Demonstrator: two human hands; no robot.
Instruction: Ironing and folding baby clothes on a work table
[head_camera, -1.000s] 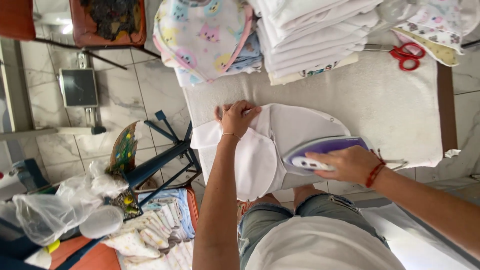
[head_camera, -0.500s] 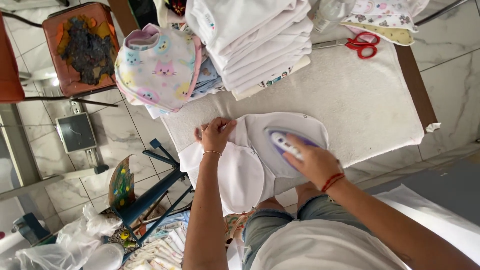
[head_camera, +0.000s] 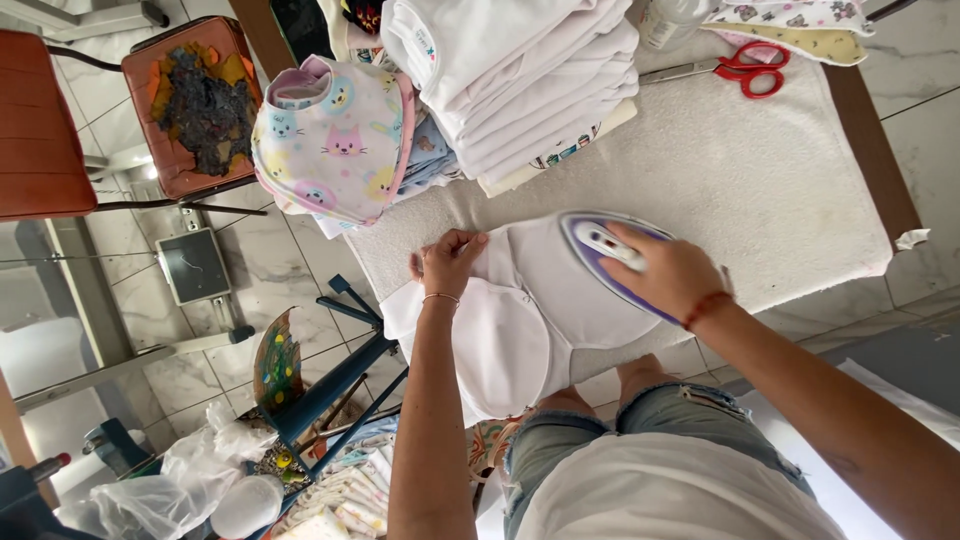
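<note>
Left hand (head_camera: 447, 262): fingers curled, pinching the upper edge of the white bib (head_camera: 520, 320) and pinning it to the ironing board (head_camera: 760, 190). Right hand (head_camera: 668, 274): closed around the handle of the purple-and-white iron (head_camera: 597, 237), soleplate flat on the bib's right half. The bib lies between and beneath both hands, its rounded lower end hanging off the board's near edge. Left of the hands: printed animal bib (head_camera: 335, 140) on the board's end. Above them: stack of folded white cloth (head_camera: 520, 70). Far right: red-handled scissors (head_camera: 745, 68), well apart.
</note>
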